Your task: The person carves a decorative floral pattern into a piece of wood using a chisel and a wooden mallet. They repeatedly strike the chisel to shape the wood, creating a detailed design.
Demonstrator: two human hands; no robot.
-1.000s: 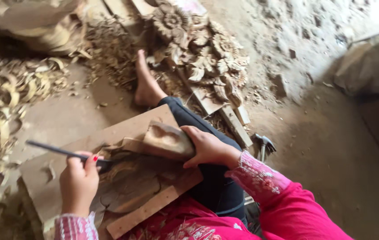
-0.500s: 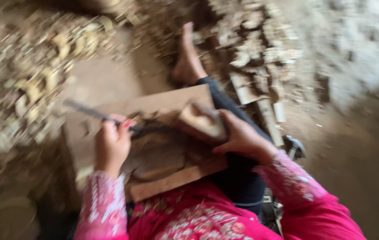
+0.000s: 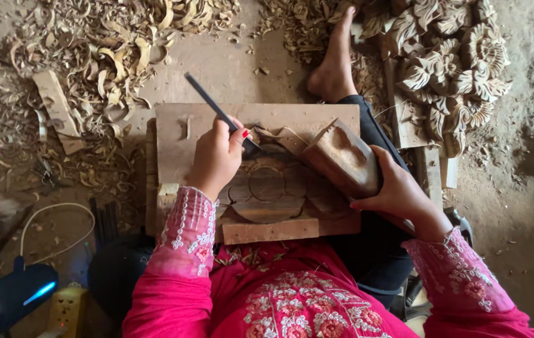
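1. Since the earlier frame the view has steadied and shifted: workboard now sits centre, and the right hand (image 3: 398,191) has slid down toward the mallet's lower end.
2. Left hand (image 3: 217,156) is closed around a thin dark chisel (image 3: 217,112), its tip down on the round carved panel (image 3: 267,188), shaft angled up-left.
3. Right hand is wrapped around the lower end of a blocky wooden mallet (image 3: 342,156), its head resting over the panel's right edge.
4. Panel lies flat on the workboard (image 3: 173,138) across the person's lap.
5. Handling, my read: chisel is stiff and light with a sharp tip, so hold mid-shaft. Mallet is heavy and rigid; take it by the narrow end. Panel's carved relief is likely chip-prone; lift it by the edges.
6. Wood shavings (image 3: 104,56) lie top-left, finished carved pieces (image 3: 455,69) top-right.
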